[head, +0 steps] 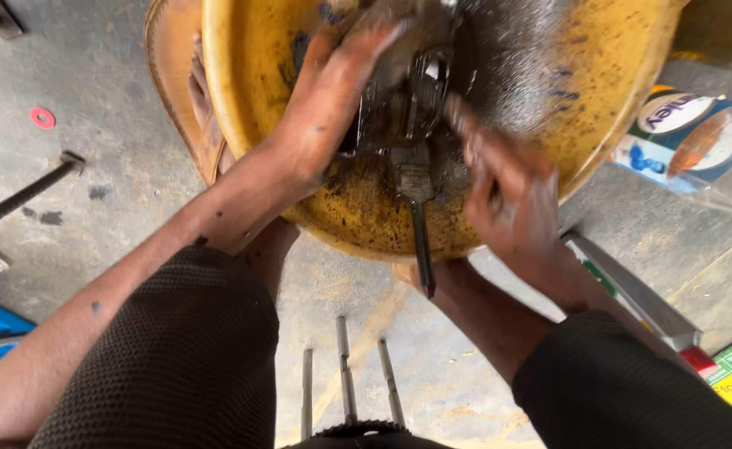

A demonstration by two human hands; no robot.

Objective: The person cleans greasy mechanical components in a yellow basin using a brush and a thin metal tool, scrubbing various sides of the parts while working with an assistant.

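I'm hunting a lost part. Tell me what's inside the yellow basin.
Inside the round yellow plastic basin: a dark greasy metal engine part, a grimy paintbrush and dark oily liquid. The left hand and right hand cover parts of it; anything beneath them is hidden.

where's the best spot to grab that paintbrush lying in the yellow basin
Probably by the dark handle of the paintbrush, coming from the near rim of the yellow basin. The handle sticks out past the rim toward the person, free between the left hand and right hand, while the bristle end lies in the grime.
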